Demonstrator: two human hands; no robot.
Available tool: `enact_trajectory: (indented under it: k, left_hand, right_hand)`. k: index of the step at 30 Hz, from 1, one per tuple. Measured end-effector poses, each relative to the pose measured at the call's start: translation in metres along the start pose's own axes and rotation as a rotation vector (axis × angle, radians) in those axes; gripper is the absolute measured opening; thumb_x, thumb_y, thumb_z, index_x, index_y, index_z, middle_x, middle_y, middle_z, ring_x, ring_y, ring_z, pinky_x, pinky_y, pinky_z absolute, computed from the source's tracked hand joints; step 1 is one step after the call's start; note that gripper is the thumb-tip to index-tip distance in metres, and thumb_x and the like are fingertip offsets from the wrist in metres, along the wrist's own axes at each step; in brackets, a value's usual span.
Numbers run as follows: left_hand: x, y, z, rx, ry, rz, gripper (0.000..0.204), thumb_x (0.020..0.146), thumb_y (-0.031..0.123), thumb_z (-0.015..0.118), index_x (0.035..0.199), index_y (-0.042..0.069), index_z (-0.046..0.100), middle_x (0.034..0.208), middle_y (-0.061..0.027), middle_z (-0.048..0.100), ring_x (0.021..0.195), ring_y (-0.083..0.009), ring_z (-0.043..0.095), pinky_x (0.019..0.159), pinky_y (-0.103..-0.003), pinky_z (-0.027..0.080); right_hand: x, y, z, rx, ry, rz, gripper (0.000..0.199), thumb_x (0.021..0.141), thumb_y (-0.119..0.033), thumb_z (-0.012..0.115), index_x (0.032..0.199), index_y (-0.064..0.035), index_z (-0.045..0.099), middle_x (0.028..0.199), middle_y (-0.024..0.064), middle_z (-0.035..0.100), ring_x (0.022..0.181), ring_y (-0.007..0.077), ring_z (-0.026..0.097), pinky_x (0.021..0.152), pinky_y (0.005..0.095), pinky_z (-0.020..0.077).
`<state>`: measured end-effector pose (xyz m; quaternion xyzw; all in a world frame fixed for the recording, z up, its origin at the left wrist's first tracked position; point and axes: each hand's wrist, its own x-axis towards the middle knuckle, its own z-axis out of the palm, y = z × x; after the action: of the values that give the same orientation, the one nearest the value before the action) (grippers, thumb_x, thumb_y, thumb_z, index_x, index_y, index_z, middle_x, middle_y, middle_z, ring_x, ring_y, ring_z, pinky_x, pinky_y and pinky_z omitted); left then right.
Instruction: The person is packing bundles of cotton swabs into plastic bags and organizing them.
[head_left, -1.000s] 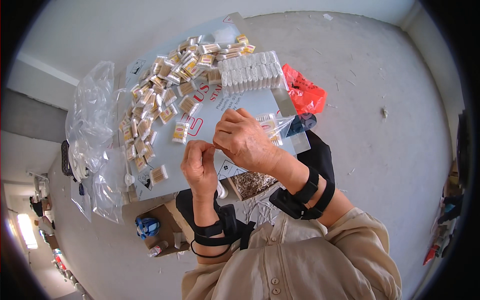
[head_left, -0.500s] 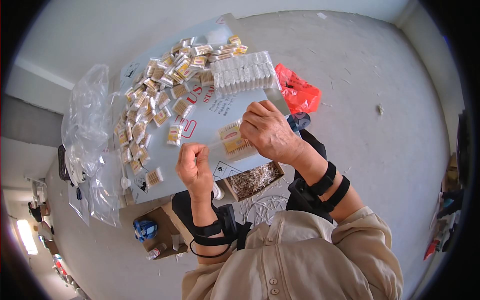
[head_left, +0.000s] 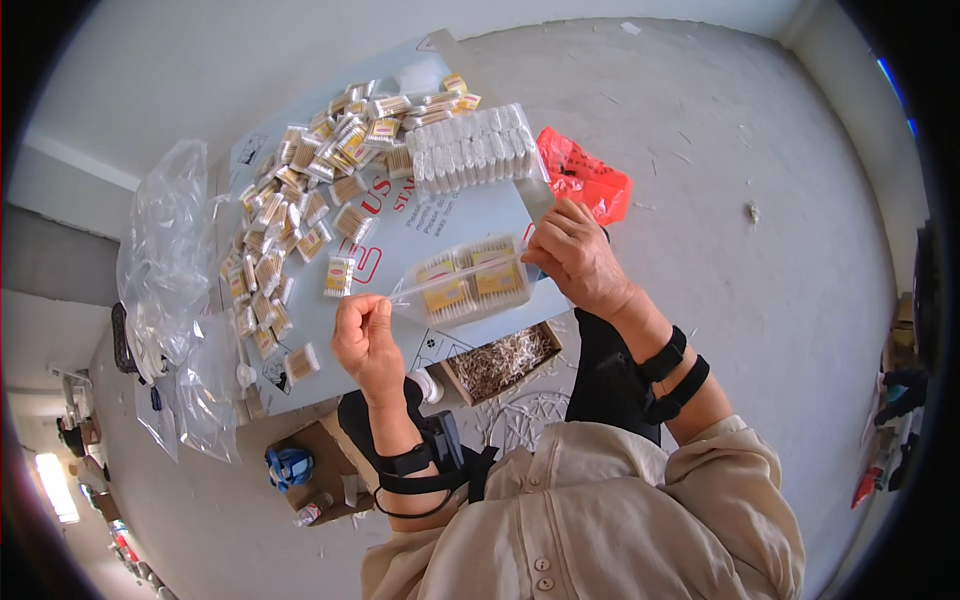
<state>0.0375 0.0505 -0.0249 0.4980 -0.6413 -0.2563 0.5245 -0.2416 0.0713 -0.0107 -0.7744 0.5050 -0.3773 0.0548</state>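
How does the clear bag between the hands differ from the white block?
The bag is gripped by the left hand and right hand; the block lies on the table. The bag shows yellow-labelled packs, the block rows of white bundles. Both show clear plastic.

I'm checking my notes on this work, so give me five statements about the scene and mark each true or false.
1. The left hand and right hand both hold the clear bag. True.
2. The clear bag contains only loose cotton balls. False: yellow-labelled packs show through it.
3. The red bag lies left of the wrapped white bundle. False: the red bag lies right of that bundle.
4. A blue item sits in the open carton. True.
5. The loose swab packs stand in one straight row. False: they lie jumbled.
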Motion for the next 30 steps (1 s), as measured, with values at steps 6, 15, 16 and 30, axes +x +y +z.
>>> enact_trajectory:
  k: [6,15,16,30]
  left_hand:
    - [0.001,-0.007,-0.003,-0.04,-0.068,-0.017,0.012,0.091,0.007,0.064,0.083,0.001,0.057,0.079,0.001,0.056,0.066,-0.0064,0.046,0.059,-0.02,0.039]
    - [0.001,-0.006,0.003,-0.083,0.01,-0.072,0.013,0.093,0.01,0.064,0.084,0.003,0.058,0.073,0.0032,0.056,0.064,-0.0046,0.045,0.06,-0.019,0.04]
    - [0.001,-0.006,0.003,-0.084,0.009,-0.073,0.013,0.093,0.01,0.064,0.084,0.003,0.058,0.073,0.0032,0.056,0.064,-0.0046,0.045,0.06,-0.019,0.04]
    - [0.016,0.013,0.0,0.126,-0.204,0.244,0.019,0.078,0.0,0.071,0.096,0.003,0.066,0.102,-0.0052,0.058,0.09,-0.0177,0.056,0.082,-0.03,0.046]
  right_hand:
    - [-0.014,0.007,0.003,0.293,0.045,0.168,0.009,0.081,0.002,0.063,0.085,-0.0005,0.055,0.08,0.0122,0.056,0.077,0.0331,0.056,0.066,0.0383,0.0464]
    - [-0.012,-0.003,-0.003,0.241,0.101,0.144,0.008,0.083,0.003,0.062,0.084,0.0007,0.054,0.077,0.0128,0.054,0.074,0.0339,0.056,0.064,0.0397,0.0457]
    - [-0.013,-0.003,-0.003,0.24,0.101,0.146,0.008,0.083,0.003,0.062,0.084,0.0007,0.054,0.077,0.0128,0.054,0.074,0.0339,0.056,0.064,0.0397,0.0457]
    - [-0.007,-0.008,-0.008,0.138,0.048,0.095,0.012,0.079,-0.003,0.069,0.083,-0.0027,0.057,0.082,0.0095,0.056,0.081,0.0293,0.056,0.071,0.0368,0.0462]
